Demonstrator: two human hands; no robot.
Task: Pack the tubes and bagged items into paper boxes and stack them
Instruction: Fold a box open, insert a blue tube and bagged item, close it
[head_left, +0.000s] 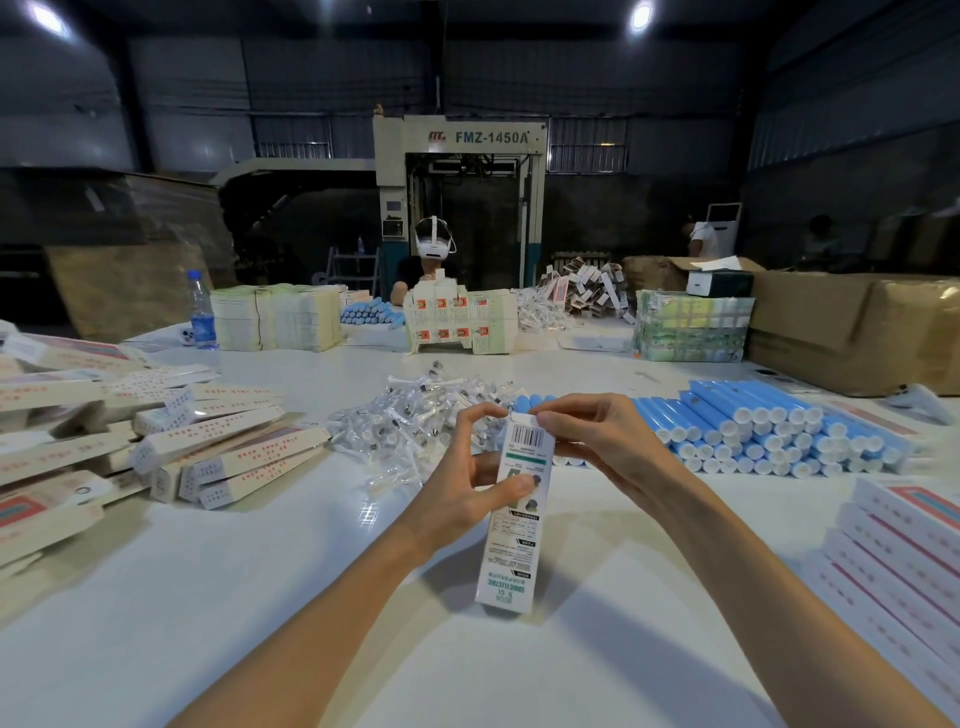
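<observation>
Over the white desk (249, 597), both hands hold one long white paper box (517, 519) that is tilted with its barcode end up and away from the camera. The left hand (462, 478) grips the upper half of the box. Its thumb is pressed flat on the printed face and its index finger curls over to the top edge. The right hand (597, 441) pinches the top flap, its fingers (546, 415) closed together on the flap's edge. The lower end of the box hangs clear above the desk.

Just behind the hands lies a loose heap of small clear bagged items (410, 415). To its right is a stacked row of blue tubes with white caps (753, 431). On the left lies an untidy pile of long boxes (218, 452) printed in red, and at the right edge a neat stack of flat boxes (904, 540).

Across the desk sits another person (434, 254) wearing a head-mounted camera, behind bundles of flat cartons (275, 317). A water bottle with a blue label (201, 312) stands at the far left. A large brown cardboard carton (852, 327) rests at the far right. Behind it all rises a machine marked FMZ-1450A (460, 156).
</observation>
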